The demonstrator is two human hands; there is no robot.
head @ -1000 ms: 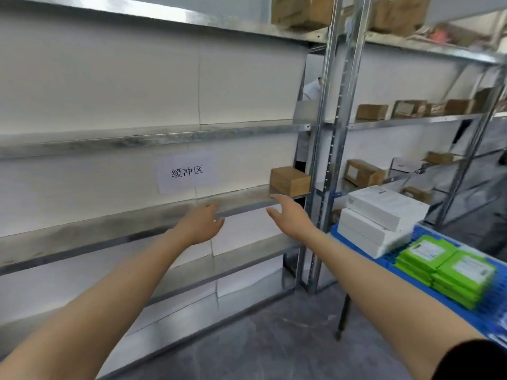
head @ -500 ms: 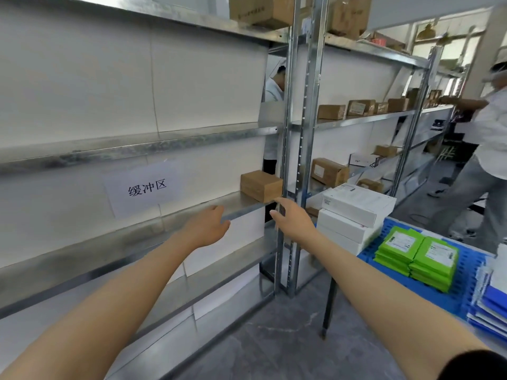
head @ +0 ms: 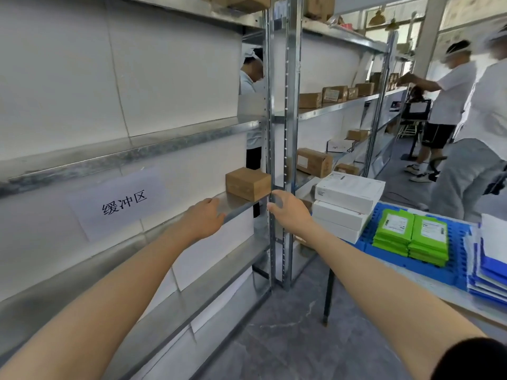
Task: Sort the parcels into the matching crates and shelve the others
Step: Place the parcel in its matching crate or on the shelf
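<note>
A small brown cardboard box [head: 248,183] sits on the grey metal shelf [head: 240,206], at its right end against the steel upright [head: 271,149]. A white paper sign [head: 118,204] hangs left of the box. Right of the upright, stacked white flat cartons [head: 345,198] lie on a table [head: 439,296], with green flat packets [head: 411,237] to their right on a blue perforated plastic tray [head: 456,259].

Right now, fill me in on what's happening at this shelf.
A person stands at a metal rack, both arms stretched toward a brown cardboard box. The box sits at the right end of the shelf, which carries a paper sign. The left hand and right hand are open and empty in front of the box, and neither holds it. On the table to the right, stacked white boxes and green packets wait.
</note>
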